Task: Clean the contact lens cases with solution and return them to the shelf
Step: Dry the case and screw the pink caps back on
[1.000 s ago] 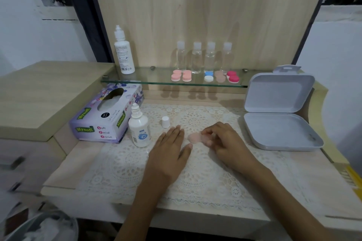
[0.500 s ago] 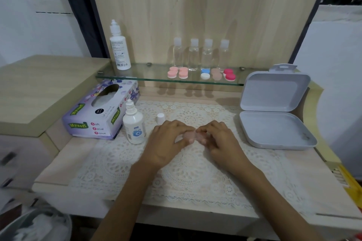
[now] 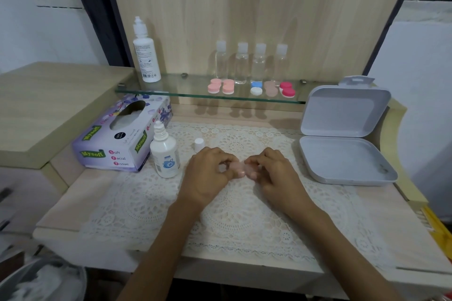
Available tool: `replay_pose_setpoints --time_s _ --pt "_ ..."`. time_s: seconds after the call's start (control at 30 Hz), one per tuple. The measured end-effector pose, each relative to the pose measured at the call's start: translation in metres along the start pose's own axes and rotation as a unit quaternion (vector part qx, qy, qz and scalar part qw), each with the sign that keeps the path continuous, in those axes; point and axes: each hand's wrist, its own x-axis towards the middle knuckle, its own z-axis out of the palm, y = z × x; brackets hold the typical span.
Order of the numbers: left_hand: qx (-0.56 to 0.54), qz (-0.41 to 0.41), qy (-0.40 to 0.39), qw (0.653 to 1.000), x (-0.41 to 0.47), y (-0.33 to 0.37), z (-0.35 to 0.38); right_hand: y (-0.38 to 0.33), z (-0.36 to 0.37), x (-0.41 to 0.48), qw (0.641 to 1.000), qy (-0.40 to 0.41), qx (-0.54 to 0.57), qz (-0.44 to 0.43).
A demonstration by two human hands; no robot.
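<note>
A pale pink contact lens case [image 3: 241, 166] is held just above the lace mat [image 3: 220, 215], mostly hidden by fingers. My left hand [image 3: 208, 173] pinches its left end and my right hand [image 3: 271, 171] pinches its right end. An uncapped white solution bottle [image 3: 165, 154] stands left of my left hand, its small white cap [image 3: 199, 144] beside it. On the glass shelf [image 3: 190, 94] lie several more lens cases: pink [image 3: 221, 87], blue and white [image 3: 256, 88], beige [image 3: 270, 88] and red [image 3: 287, 89].
A purple tissue box [image 3: 117, 139] sits at the left. An open grey plastic box [image 3: 342, 134] is at the right. A tall white bottle [image 3: 145, 54] and several small clear bottles [image 3: 250, 62] stand on the shelf. A bin with tissues [image 3: 41, 281] is below left.
My left hand moved from lying flat on the mat to pinching the pink case together with my right hand. The case is now lifted between both hands.
</note>
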Motion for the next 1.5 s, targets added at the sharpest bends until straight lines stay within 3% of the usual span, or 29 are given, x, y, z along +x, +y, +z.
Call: replay_pose_setpoints --time_s 0.17,0.43,0.67,0.87,1.1,1.33,1.5 --pt "-0.006 -0.017 0.026 0.999 -0.002 -0.001 0.003 0.001 0.0 0.0 1.0 -0.002 -0.005 -0.001" --pt "0.006 0.052 -0.04 0.998 -0.005 -0.01 0.005 -0.002 0.0 -0.001 1.0 0.003 0.0 0.002" --pt "-0.036 0.02 -0.003 0.999 -0.004 -0.012 0.006 0.0 0.0 -0.001 1.0 0.002 0.0 0.001" --pt "0.045 0.074 -0.028 0.996 -0.006 -0.01 0.005 -0.002 0.0 -0.001 1.0 0.002 0.002 0.001" --pt "0.001 0.039 0.0 0.999 -0.005 -0.012 0.006 -0.002 0.0 -0.001 1.0 0.003 0.008 0.006" --pt "0.061 0.069 -0.011 0.996 -0.008 -0.009 0.005 -0.001 0.0 -0.002 1.0 0.005 0.006 0.002" --pt "0.014 0.056 -0.003 0.998 -0.007 -0.01 0.004 0.0 0.0 -0.001 1.0 0.008 0.006 -0.004"
